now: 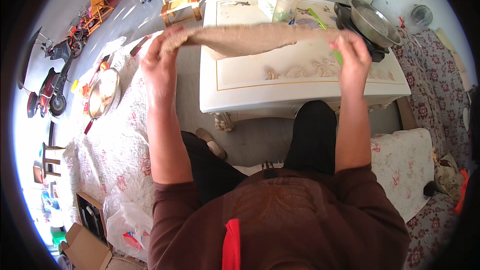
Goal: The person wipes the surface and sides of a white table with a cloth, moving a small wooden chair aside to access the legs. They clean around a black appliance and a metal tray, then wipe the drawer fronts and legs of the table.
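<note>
A beige cloth (247,41) stretches between my two hands, raised above the near part of the white table. My left hand (159,50) grips its bunched left end. At the other end, my right hand (352,50) pinches a corner between thumb and fingers. The cloth's lower edge sags towards the left, and motion blurs it slightly. Partly hidden behind the cloth and my right hand is a green long-handled item (318,18), whose kind I cannot tell.
The white table (255,97) carries a plastic jug (285,7) and a metal basin (375,20) on a black appliance (342,17). To the left, a round metal pan (104,93) rests on a quilted cover (127,138). A plastic bag (129,227) and an opened cardboard box (88,249) lie lower left.
</note>
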### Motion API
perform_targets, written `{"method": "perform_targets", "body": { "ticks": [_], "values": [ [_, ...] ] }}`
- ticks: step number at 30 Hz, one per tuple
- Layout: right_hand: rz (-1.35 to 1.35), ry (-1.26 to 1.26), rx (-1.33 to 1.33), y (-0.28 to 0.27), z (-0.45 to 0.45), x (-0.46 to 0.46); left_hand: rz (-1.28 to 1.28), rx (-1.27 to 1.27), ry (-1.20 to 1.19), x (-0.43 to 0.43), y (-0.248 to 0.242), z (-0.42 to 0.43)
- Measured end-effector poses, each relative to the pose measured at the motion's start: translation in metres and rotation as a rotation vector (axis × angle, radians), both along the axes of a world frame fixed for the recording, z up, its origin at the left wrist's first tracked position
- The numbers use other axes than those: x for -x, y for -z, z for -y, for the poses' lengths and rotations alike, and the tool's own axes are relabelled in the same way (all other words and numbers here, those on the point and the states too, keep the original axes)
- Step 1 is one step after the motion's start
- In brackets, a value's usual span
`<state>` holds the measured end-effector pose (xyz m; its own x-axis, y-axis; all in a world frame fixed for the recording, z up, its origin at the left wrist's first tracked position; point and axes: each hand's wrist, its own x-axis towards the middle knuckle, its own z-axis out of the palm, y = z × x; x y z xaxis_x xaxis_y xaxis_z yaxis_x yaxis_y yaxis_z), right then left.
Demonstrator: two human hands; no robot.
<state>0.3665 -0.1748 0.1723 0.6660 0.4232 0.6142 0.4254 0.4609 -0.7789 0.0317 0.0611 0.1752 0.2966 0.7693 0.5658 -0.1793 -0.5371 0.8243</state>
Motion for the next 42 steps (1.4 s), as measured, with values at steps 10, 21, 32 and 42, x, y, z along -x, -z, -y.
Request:
{"method": "perform_targets", "body": {
  "ticks": [10, 21, 32, 42],
  "values": [
    [-0.049, -0.158, 0.801, 0.155, 0.086, 0.010, -0.717, 0.170, 0.128, 0.052, 0.167, 0.088],
    [-0.076, -0.090, 0.900, 0.136, -0.036, -0.045, -0.794, 0.104, -0.025, -0.010, 0.137, -0.015],
    [0.996, 0.144, 0.927, 0.209, -0.061, 0.047, -1.199, -0.607, -0.184, -0.082, 0.213, 0.063],
    [0.869, 0.045, 1.157, 0.210, -0.120, 0.018, -1.346, -0.441, -0.099, -0.130, 0.208, 0.006]
  ]
}}
